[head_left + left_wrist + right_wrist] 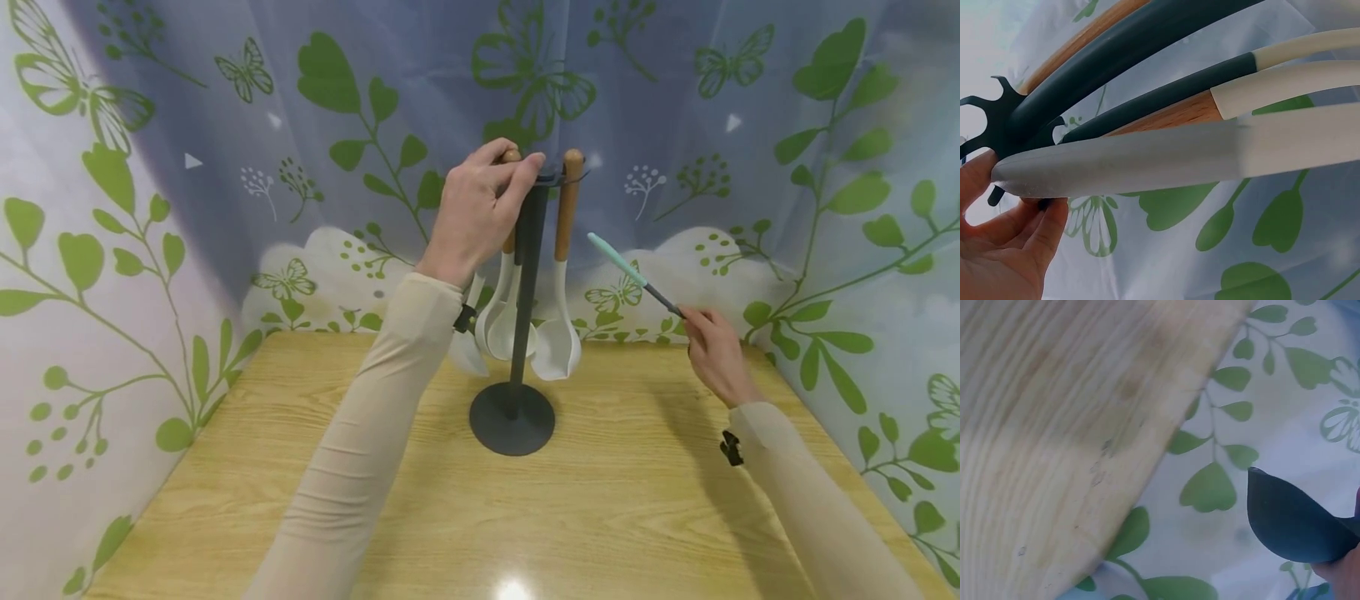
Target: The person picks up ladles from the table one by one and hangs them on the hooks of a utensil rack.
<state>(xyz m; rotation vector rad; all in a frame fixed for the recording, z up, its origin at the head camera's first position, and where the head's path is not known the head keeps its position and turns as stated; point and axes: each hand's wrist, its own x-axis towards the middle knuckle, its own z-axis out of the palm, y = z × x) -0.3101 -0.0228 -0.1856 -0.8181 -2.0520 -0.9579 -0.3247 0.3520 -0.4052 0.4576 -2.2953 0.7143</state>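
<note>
At the top of the black utensil stand (528,283), my left hand (480,204) holds the end of a grey handle (1116,165) where it meets the hooked rack (1004,125). Thumb and fingers close round that end in the left wrist view. A white ladle (557,348) with a wooden handle (567,204) hangs on the right of the stand. My right hand (717,354) grips a slim utensil whose far part is mint green (618,258) and whose near part is dark grey (1297,519). Its exact kind cannot be told.
Other white utensils (510,333) hang behind the pole. The stand's round base (512,433) rests on the wooden table (600,517). A curtain (420,75) with green leaves and butterflies surrounds the table's back and sides.
</note>
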